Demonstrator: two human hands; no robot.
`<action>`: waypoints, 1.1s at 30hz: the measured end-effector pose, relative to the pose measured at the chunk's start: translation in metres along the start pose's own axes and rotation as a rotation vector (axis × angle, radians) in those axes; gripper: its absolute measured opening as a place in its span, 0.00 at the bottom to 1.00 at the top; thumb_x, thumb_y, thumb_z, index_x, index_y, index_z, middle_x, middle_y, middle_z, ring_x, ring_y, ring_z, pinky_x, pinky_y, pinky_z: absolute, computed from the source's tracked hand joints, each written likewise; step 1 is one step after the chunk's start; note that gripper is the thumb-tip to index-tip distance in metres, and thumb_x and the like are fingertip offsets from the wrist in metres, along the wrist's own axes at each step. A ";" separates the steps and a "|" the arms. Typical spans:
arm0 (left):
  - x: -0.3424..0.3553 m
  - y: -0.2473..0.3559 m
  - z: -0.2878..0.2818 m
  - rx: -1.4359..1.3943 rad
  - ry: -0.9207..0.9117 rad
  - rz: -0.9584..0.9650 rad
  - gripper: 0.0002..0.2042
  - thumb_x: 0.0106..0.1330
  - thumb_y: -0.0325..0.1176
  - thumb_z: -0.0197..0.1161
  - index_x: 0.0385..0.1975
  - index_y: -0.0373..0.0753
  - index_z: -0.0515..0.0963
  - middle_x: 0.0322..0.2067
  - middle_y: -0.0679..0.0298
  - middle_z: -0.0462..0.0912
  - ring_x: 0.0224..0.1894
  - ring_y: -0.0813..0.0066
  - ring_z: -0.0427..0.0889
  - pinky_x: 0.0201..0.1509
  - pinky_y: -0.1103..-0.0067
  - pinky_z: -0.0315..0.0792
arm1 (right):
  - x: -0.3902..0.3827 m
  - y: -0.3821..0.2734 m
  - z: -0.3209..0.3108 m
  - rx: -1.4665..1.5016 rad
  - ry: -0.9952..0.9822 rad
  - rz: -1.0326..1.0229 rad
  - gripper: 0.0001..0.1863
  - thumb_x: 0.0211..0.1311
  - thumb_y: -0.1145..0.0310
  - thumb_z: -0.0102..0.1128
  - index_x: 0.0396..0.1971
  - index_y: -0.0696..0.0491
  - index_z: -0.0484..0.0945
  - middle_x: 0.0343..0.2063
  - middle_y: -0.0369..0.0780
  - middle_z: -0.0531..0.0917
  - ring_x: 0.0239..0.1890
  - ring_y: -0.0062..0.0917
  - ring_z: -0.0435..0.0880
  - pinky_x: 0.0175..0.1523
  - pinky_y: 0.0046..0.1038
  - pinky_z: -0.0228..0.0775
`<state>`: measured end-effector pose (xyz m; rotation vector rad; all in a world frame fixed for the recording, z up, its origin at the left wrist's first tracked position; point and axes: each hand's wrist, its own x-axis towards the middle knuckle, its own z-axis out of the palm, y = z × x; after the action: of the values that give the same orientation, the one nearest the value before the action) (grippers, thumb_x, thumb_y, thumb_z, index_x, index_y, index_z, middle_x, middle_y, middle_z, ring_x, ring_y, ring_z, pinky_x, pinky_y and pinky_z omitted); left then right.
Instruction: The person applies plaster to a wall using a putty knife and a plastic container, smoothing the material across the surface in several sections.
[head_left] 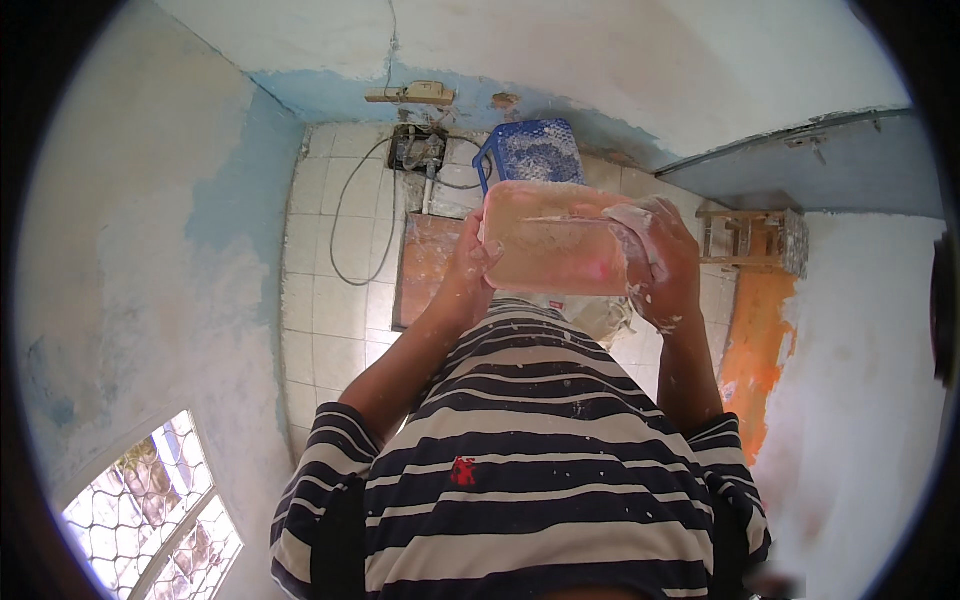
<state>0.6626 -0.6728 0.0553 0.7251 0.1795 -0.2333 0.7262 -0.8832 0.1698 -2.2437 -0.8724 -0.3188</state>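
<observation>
A pinkish-orange, shallow plastic tub (555, 245) with rounded corners is held up in front of my striped shirt. White smears coat its inside. My left hand (470, 265) grips its left end, the thumb over the rim and the fingers mostly hidden beneath. At the right end, my right hand (668, 262) is closed around a whitish, plaster-covered piece (635, 225) against the tub's rim. Whether that piece is a scraper, a cloth or a lump of paste I cannot make out. White flecks mark both hands and the right wrist.
Beyond the tub stands a blue plastic stool (545, 150) spattered white. A cable (335, 225) loops over the tiled floor (325, 300) beside a brown board (425, 255). To the right are a wooden stool (755, 240) and an orange-brown panel (758, 345). A grilled window (150, 510) is at lower left.
</observation>
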 end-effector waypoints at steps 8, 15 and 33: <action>-0.007 0.008 -0.009 0.083 -0.050 0.084 0.44 0.56 0.58 0.65 0.65 0.38 0.52 0.61 0.58 0.62 0.64 0.67 0.64 0.66 0.66 0.63 | -0.002 -0.009 0.015 0.016 0.080 -0.028 0.15 0.51 0.77 0.55 0.41 0.55 0.79 0.35 0.44 0.82 0.37 0.42 0.80 0.48 0.38 0.68; 0.004 -0.004 -0.042 0.041 0.074 0.044 0.32 0.68 0.53 0.50 0.65 0.39 0.56 0.61 0.59 0.65 0.62 0.66 0.68 0.61 0.63 0.69 | -0.002 -0.025 0.020 0.031 0.206 0.009 0.13 0.52 0.78 0.59 0.40 0.56 0.80 0.34 0.45 0.82 0.37 0.40 0.80 0.45 0.35 0.70; -0.021 0.011 -0.063 -0.076 0.205 -0.067 0.23 0.71 0.41 0.42 0.65 0.46 0.57 0.57 0.58 0.70 0.53 0.62 0.76 0.45 0.67 0.77 | -0.003 -0.028 0.041 0.137 0.207 0.014 0.10 0.56 0.84 0.59 0.39 0.63 0.78 0.33 0.46 0.82 0.35 0.32 0.81 0.45 0.26 0.71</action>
<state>0.6407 -0.6193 0.0212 0.6679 0.4057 -0.2145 0.7042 -0.8420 0.1530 -2.0478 -0.7459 -0.4627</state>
